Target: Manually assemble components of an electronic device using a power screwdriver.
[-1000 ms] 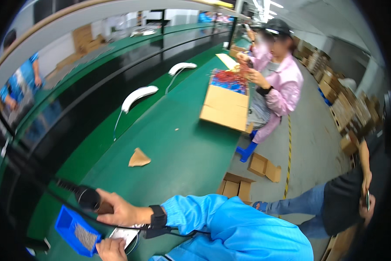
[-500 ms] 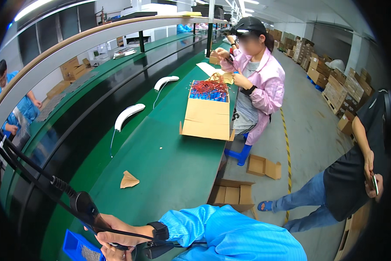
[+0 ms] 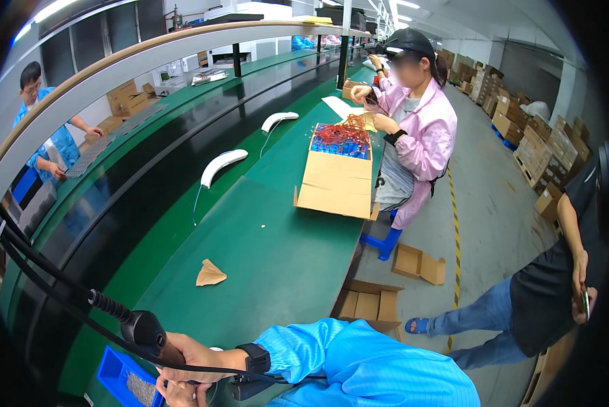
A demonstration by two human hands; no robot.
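Observation:
My right hand, with a black band at the wrist, is wrapped round a corded black electric screwdriver. Its ribbed cable end points up and to the left. Close under it is my left hand, its fingers curled in; what they hold is hidden at the lower edge. Beside both hands sits a blue bin with many small metal pieces in it. A torn piece of brown cardboard lies on the green table beyond them.
Two curved white housings with thin wires lie along the belt. An open carton of blue parts with red wires stands near a co-worker in pink. Another co-worker in blue works across the belt. Open boxes lie on the floor.
The view has shifted, so the table and carton appear farther right. My right hand still grips the screwdriver, which sits slightly lower and further right. The co-worker in blue has reached an arm outward.

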